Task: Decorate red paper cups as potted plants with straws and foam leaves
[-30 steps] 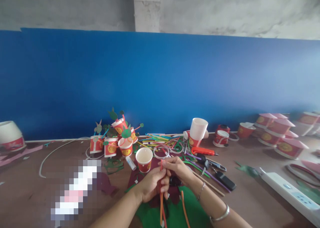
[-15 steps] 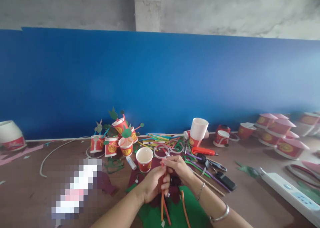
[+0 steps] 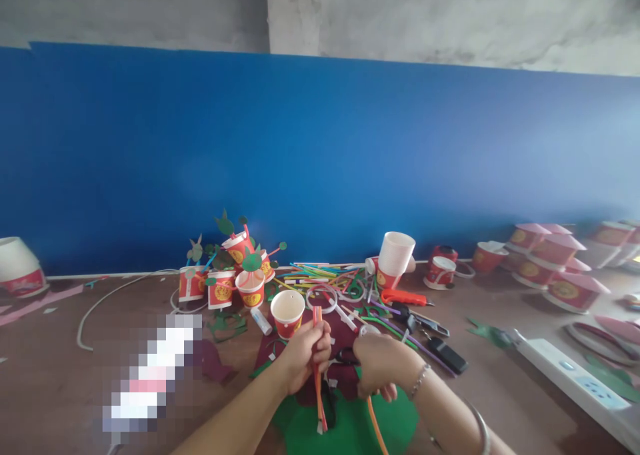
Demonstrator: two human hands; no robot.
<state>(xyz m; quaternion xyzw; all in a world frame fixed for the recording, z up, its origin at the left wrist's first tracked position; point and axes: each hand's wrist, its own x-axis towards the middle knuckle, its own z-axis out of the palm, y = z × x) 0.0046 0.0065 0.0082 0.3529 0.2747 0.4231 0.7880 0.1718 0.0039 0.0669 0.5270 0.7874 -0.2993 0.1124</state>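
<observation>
My left hand [image 3: 307, 352] is closed around a small bunch of orange and red straws [image 3: 320, 402], held upright with their ends even at the top. My right hand [image 3: 383, 368] is palm down to the right, its curled fingers at the upper end of a single orange straw [image 3: 377, 428]; that end is hidden beneath the hand. A paper cup [image 3: 289, 315], open side up, stands just beyond my left hand. Below both hands lies green paper [image 3: 400, 422], with dark scissors [image 3: 345, 356] partly hidden between them.
Decorated cups [image 3: 220, 288] and loose straws [image 3: 320, 275] are at the back. A cup stack [image 3: 396, 258], an orange cutter [image 3: 406, 298] and keys [image 3: 447, 356] lie right. Further right are a power strip [image 3: 570, 375] and pink-topped cups [image 3: 555, 262]. A glue stick [image 3: 261, 322] lies left.
My right hand has left the top of the straw bunch and moved right and down to the single orange straw. My left hand still holds the bunch.
</observation>
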